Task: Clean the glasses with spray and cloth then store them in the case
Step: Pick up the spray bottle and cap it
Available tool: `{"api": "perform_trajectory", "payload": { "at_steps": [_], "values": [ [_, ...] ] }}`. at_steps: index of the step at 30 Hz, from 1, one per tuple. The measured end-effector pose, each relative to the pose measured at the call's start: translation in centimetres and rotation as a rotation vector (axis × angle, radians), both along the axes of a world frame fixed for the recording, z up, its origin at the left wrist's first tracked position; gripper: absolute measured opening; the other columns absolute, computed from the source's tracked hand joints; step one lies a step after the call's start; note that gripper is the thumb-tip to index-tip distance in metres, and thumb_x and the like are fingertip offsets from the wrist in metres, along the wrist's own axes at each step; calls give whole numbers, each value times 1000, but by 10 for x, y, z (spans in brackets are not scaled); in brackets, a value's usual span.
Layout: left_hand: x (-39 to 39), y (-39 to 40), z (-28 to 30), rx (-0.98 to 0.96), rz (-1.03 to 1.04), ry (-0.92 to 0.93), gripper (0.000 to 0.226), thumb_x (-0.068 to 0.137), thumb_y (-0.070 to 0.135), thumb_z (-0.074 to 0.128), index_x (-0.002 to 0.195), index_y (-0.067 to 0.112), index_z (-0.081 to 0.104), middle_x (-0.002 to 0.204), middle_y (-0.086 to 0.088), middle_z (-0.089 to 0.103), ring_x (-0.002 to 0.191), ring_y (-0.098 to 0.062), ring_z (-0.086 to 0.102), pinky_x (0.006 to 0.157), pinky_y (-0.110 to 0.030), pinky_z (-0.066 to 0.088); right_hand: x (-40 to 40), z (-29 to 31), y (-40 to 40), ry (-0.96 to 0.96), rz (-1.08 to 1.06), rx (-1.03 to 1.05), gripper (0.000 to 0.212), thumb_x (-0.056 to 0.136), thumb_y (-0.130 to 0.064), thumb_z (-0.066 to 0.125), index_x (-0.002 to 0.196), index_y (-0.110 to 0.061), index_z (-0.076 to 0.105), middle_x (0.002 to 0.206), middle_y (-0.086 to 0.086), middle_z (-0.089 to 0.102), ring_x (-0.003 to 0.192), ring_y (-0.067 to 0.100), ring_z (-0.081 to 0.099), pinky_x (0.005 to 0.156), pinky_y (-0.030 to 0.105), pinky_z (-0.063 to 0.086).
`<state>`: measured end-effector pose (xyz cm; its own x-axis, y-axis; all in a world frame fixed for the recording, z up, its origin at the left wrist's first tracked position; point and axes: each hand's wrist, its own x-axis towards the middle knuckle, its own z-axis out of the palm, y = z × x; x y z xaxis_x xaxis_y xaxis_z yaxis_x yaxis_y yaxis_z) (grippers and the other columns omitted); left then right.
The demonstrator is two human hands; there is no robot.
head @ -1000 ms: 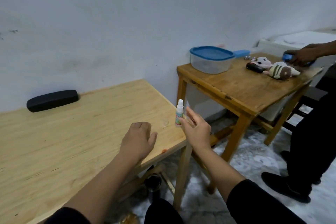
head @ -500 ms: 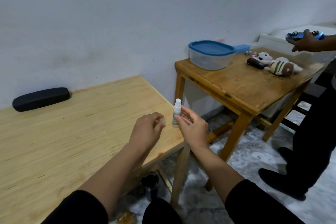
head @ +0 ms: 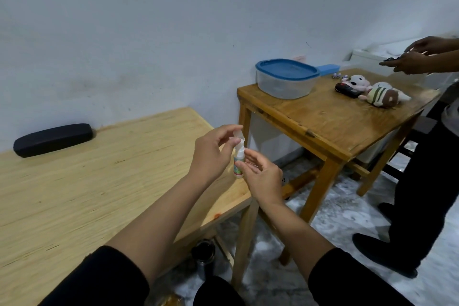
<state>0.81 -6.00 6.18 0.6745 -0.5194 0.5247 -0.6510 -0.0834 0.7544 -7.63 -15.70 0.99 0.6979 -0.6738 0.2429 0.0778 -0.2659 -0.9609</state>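
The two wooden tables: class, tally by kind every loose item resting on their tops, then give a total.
Black glasses case: 1
Blue-lidded plastic container: 1
Flat blue box: 1
Plush toys: 2
Black remote-like item: 1
Small beads, too small to count
Total: 6 counted

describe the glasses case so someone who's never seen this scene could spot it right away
Start at the light wooden table on the left, the paler of the two tables. Follow it back to the wall: the glasses case lies there near the far left edge, closed and flat. It is a long, rounded black shell, the only thing lying on that table, well away from the hands.
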Motion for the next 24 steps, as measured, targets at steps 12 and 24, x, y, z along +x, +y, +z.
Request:
{"api": "perform_trajectory", "payload": {
  "at_steps": [12, 24],
  "values": [
    [2, 2, -17, 72, -49, 61, 44, 84, 9, 64, 125, 24, 55, 106, 5, 67, 99, -1, 61, 88, -8, 45, -10, 14, -12, -3, 105, -143, 61, 83, 1, 64, 135, -24, 45, 121, 8, 63, 109, 11, 63, 93, 21, 51],
    [-13, 3, -37, -27, 1, 177, 41, 83, 1, 63, 114, 27, 63, 95, 16, 67, 91, 9, 62, 77, -3, 45, -3, 19, -17, 22, 137, -332, 50, 80, -2, 67, 124, -24, 58, 106, -5, 64, 94, -17, 58, 83, 5, 46]
  ]
}}
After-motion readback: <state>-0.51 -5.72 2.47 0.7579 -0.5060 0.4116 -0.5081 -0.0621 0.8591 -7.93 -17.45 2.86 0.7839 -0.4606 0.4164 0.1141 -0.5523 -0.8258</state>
